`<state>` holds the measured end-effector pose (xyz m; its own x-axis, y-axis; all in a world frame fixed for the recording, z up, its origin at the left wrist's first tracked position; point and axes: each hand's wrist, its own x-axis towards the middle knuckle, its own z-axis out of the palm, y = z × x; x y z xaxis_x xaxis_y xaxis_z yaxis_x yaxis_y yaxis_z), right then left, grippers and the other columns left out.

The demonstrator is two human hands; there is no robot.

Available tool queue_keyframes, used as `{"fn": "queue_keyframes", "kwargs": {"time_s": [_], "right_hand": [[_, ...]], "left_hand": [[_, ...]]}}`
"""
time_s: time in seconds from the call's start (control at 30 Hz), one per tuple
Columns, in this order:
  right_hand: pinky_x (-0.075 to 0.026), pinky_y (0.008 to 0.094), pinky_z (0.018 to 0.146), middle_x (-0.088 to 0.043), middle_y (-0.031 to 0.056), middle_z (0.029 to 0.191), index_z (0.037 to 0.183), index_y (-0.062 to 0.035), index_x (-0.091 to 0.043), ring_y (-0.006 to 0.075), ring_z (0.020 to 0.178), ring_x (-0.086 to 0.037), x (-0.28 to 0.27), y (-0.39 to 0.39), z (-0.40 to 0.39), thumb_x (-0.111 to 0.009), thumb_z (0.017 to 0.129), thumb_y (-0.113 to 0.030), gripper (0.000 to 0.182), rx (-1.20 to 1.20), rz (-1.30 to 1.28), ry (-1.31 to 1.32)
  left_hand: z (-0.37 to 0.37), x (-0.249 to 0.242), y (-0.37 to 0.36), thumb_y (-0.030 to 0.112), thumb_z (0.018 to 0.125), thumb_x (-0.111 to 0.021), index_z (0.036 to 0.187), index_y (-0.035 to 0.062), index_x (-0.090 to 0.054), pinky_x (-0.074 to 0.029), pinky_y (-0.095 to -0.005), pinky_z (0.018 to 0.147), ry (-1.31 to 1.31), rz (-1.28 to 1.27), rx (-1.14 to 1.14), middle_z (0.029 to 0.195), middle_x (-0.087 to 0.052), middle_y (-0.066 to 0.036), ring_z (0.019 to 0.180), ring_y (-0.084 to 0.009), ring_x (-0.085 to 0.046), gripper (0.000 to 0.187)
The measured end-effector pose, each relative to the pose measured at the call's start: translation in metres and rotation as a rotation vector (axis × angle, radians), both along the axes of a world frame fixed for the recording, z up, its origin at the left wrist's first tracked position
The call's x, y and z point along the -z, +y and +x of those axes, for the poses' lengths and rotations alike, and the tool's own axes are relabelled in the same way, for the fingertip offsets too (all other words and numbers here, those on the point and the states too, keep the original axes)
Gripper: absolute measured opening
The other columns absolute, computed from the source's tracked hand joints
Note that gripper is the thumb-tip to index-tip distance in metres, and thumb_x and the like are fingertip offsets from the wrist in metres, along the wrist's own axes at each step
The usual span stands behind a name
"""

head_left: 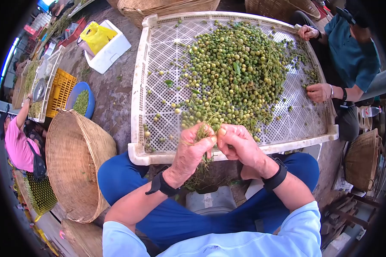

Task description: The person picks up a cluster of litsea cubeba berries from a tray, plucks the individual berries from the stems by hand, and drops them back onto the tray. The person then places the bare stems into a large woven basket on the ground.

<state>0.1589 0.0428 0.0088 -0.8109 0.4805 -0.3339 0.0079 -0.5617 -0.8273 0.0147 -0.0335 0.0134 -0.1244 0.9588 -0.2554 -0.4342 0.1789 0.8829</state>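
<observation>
A heap of small round green fruits (236,64), with thin stems and a few leaves, lies in a white perforated plastic tray (138,107). Over the tray's near rim, my left hand (194,147) is closed around a bunch of thin green stems (203,132), some of which hang below the fingers. My right hand (242,145) is beside it, thumb and forefinger pinched together at the bunch; whatever is between those fingertips is too small to make out. Loose fruits are scattered on the mesh to the left of the heap.
Across the tray's right side, a co-worker's hands (319,92) are at the edge. To the left stand a woven basket (79,158), a blue basin (90,105), a yellow crate (60,92) and a white foam box (111,55). Another person in pink (19,145) is farther left.
</observation>
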Motion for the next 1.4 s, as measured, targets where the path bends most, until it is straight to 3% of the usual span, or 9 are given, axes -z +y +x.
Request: {"fn": "queue_keyframes", "kwargs": {"time_s": [0.2, 0.4, 0.6, 0.67, 0.8, 0.9, 1.0, 1.17, 1.4], "right_hand": [[-0.027, 0.0166, 0.036, -0.047, -0.001, 0.062, 0.087, -0.0074, -0.046, 0.0025, 0.044, -0.036, -0.007, -0.007, -0.009, -0.043, 0.092, -0.028, 0.021, 0.177, -0.154, 0.033], [-0.029, 0.0171, 0.039, -0.048, -0.0032, 0.065, 0.094, -0.0067, -0.047, 0.0016, 0.048, -0.038, 0.001, -0.006, -0.005, -0.048, 0.09, -0.017, 0.011, 0.134, -0.089, 0.091], [-0.033, 0.024, 0.046, -0.048, 0.0017, 0.063, 0.08, -0.0027, -0.048, 0.0085, 0.051, -0.039, -0.003, -0.004, -0.005, -0.052, 0.085, -0.011, 0.011, 0.16, 0.608, -0.193], [-0.037, 0.0292, 0.048, -0.048, 0.008, 0.064, 0.079, -0.0016, -0.047, 0.0175, 0.053, -0.047, -0.006, -0.001, -0.004, -0.054, 0.082, -0.008, 0.01, 0.125, 0.946, -0.217], [-0.039, 0.0322, 0.051, -0.049, 0.012, 0.065, 0.079, -0.0016, -0.048, 0.0259, 0.057, -0.051, -0.012, 0.009, 0.0, -0.055, 0.081, -0.007, 0.009, 0.055, 1.101, -0.167], [-0.04, 0.0341, 0.052, -0.05, 0.0134, 0.066, 0.08, -0.0017, -0.048, 0.0305, 0.06, -0.052, -0.018, 0.012, 0.003, -0.055, 0.08, -0.007, 0.009, -0.031, 1.036, -0.152], [-0.039, 0.032, 0.052, -0.05, 0.0085, 0.064, 0.08, -0.0019, -0.048, 0.0237, 0.059, -0.053, -0.021, 0.012, 0.005, -0.053, 0.082, -0.009, 0.009, -0.083, 0.96, -0.141], [-0.027, 0.0186, 0.037, -0.049, -0.0016, 0.064, 0.081, -0.0046, -0.05, 0.003, 0.047, -0.039, -0.015, 0.014, 0.011, -0.049, 0.085, -0.015, 0.011, -0.136, -0.131, 0.107], [-0.025, 0.0154, 0.033, -0.049, -0.0027, 0.064, 0.085, -0.0068, -0.049, 0.0011, 0.044, -0.036, -0.005, 0.006, -0.007, -0.051, 0.088, -0.032, 0.026, 0.07, -0.096, 0.099]], "left_hand": [[-0.007, -0.002, 0.003, 0.007, 0.076, -0.052, 0.077, 0.0031, -0.054, -0.038, -0.0198, 0.04, -0.334, -0.137, -0.01, 0.063, -0.053, -0.004, 0.047, -0.0094, -0.048, 0.005], [-0.005, 0.001, 0.003, 0.01, 0.078, -0.052, 0.078, 0.0016, -0.054, -0.039, -0.0207, 0.04, -0.24, -0.12, 0.039, 0.064, -0.052, -0.004, 0.048, -0.0094, -0.048, 0.008], [-0.004, 0.002, 0.005, 0.01, 0.081, -0.054, 0.077, 0.0025, -0.054, -0.04, -0.0194, 0.038, -0.186, -0.104, 0.023, 0.06, -0.053, -0.003, 0.045, -0.009, -0.049, 0.009], [-0.003, 0.003, 0.004, 0.012, 0.083, -0.054, 0.079, 0.0022, -0.055, -0.039, -0.0192, 0.039, -0.111, -0.098, 0.028, 0.062, -0.053, -0.003, 0.046, -0.008, -0.049, 0.01], [-0.001, 0.004, 0.003, 0.014, 0.083, -0.054, 0.08, 0.0021, -0.055, -0.039, -0.0191, 0.039, -0.096, -0.078, 0.06, 0.063, -0.054, -0.002, 0.046, -0.0074, -0.048, 0.012], [-0.001, 0.003, 0.003, 0.012, 0.083, -0.053, 0.079, 0.0024, -0.055, -0.039, -0.0192, 0.039, -0.196, -0.115, 0.06, 0.062, -0.053, -0.003, 0.046, -0.0076, -0.048, 0.011], [-0.001, 0.009, -0.001, 0.011, 0.083, -0.052, 0.077, 0.003, -0.054, -0.038, -0.0194, 0.039, -0.043, -0.043, 0.09, 0.061, -0.053, -0.003, 0.046, -0.0077, -0.048, 0.01], [-0.005, 0.0, 0.003, 0.01, 0.081, -0.049, 0.072, 0.0023, -0.053, -0.037, -0.0202, 0.04, -0.107, -0.033, -0.025, 0.065, -0.053, -0.003, 0.049, -0.0077, -0.048, 0.013], [-0.01, -0.003, 0.001, 0.011, 0.082, -0.051, 0.074, 0.0017, -0.055, -0.039, -0.0199, 0.042, -0.237, -0.042, 0.067, 0.066, -0.055, -0.004, 0.049, -0.0075, -0.048, 0.013]]}}
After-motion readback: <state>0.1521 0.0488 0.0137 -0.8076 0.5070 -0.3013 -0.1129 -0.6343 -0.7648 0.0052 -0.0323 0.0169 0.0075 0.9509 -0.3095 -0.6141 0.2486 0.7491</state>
